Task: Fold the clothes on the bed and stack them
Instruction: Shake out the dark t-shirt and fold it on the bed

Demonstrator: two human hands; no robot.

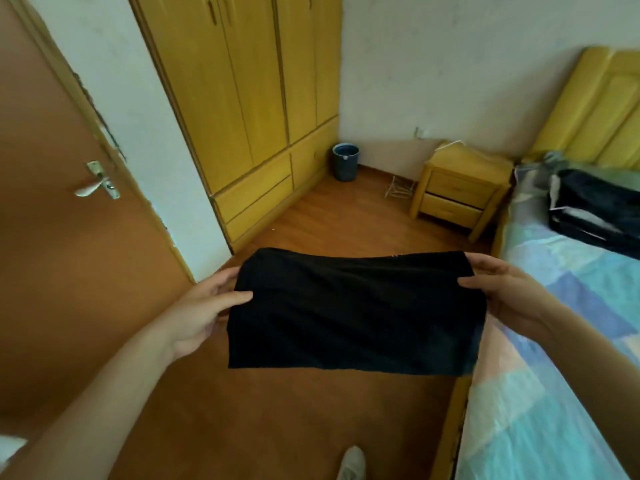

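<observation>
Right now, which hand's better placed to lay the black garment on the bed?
Right. The right hand pinches the black garment on the side next to the bed; the left hand holds the far side, over the floor.

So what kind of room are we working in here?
Almost certainly a bedroom: a bed with a patchwork sheet on the right, a yellow wooden wardrobe against the wall, and a matching nightstand beside the bed.

Left hand (pixel 204 306), right hand (pixel 502 292) pinch black garment (pixel 356 310) taut beside bed (pixel 540 375).
</observation>
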